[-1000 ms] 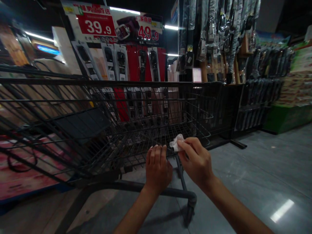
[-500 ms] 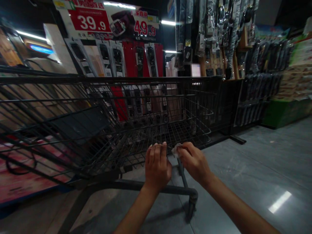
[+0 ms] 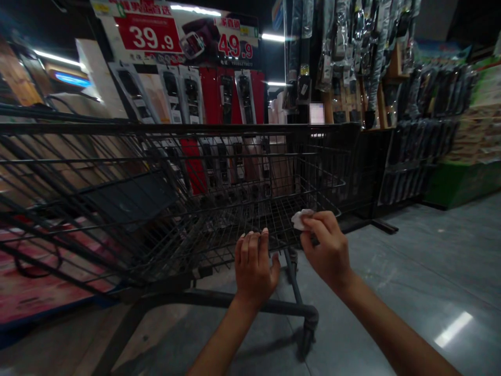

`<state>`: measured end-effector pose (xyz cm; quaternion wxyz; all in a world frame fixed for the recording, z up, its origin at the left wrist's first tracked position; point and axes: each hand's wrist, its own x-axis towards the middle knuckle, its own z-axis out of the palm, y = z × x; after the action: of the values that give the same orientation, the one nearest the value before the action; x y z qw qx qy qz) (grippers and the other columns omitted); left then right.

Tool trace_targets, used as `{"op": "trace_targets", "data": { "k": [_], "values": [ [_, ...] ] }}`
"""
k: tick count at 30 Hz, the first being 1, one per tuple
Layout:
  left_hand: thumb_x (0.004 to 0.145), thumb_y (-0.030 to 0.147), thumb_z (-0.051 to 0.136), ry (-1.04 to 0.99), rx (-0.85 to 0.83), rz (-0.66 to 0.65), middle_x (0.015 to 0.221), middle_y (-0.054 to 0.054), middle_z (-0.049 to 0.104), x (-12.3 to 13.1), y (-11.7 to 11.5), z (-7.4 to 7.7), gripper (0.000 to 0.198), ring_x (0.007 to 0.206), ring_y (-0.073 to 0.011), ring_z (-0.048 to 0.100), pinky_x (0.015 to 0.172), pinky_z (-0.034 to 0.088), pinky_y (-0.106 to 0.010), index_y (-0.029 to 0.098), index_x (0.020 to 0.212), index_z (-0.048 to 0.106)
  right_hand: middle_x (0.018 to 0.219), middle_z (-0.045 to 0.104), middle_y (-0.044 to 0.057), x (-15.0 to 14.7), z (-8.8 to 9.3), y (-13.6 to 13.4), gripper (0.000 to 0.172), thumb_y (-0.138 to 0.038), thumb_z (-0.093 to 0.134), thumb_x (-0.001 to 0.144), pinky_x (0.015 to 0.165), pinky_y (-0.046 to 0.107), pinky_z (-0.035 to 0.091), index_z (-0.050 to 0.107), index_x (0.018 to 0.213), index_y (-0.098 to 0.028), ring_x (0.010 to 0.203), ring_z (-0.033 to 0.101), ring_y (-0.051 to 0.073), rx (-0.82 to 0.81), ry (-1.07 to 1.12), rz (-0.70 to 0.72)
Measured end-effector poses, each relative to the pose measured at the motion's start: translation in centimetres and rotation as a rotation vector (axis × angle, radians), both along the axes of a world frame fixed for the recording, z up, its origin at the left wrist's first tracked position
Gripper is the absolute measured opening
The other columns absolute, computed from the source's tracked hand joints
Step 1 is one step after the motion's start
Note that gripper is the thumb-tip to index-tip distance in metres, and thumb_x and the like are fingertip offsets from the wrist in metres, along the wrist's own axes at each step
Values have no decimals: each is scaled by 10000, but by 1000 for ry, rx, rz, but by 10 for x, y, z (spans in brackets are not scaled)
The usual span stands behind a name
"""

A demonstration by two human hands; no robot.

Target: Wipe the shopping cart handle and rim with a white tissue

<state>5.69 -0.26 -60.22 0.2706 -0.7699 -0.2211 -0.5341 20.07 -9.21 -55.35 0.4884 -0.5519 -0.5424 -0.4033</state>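
Note:
A dark wire shopping cart stands in front of me, its basket holding nothing I can see. My left hand grips the lower edge wire of the basket, fingers curled over it. To its right, my right hand pinches a small crumpled white wipe and presses it against the basket's bottom edge near the corner. The cart's lower frame tube and a front wheel show below my hands.
Behind the cart hangs a display of packaged belts under red price signs reading 39.9 and 49.9. More hanging goods and a dark rack stand at the right. A green shelf base is far right. Grey polished floor lies to the right.
My right hand with the white wipe has slid to the right along the basket's bottom edge, away from my left hand. My left hand has kept its grip in the same place.

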Motion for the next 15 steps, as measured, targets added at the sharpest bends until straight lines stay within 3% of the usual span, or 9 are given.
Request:
{"op": "trace_targets", "data": {
  "k": [6, 11, 15],
  "values": [
    [877, 379, 546, -15, 104, 27, 1004, -133, 589, 1, 10, 1, 411, 1063, -249, 500, 998, 373, -384, 83, 1161, 571, 855, 534, 48, -1, -19, 4, 144, -81, 499, 826, 650, 254, 499, 586, 878, -183, 735, 561, 141, -25, 2, 35],
    [889, 383, 523, -17, 121, 33, 979, -136, 587, 2, 11, 3, 394, 1036, -247, 504, 976, 383, -380, 69, 1117, 590, 810, 539, 44, 8, -39, -2, 150, -90, 471, 860, 595, 216, 468, 575, 800, -179, 676, 550, 121, -148, -108, 13],
    [891, 367, 523, -14, 118, 35, 989, -133, 589, 3, 10, 3, 382, 1043, -245, 504, 981, 379, -377, 73, 1128, 586, 766, 546, 31, 14, -38, -7, 160, -112, 473, 864, 547, 201, 431, 580, 764, -178, 619, 530, 102, -173, -137, -43]
  ]
}}
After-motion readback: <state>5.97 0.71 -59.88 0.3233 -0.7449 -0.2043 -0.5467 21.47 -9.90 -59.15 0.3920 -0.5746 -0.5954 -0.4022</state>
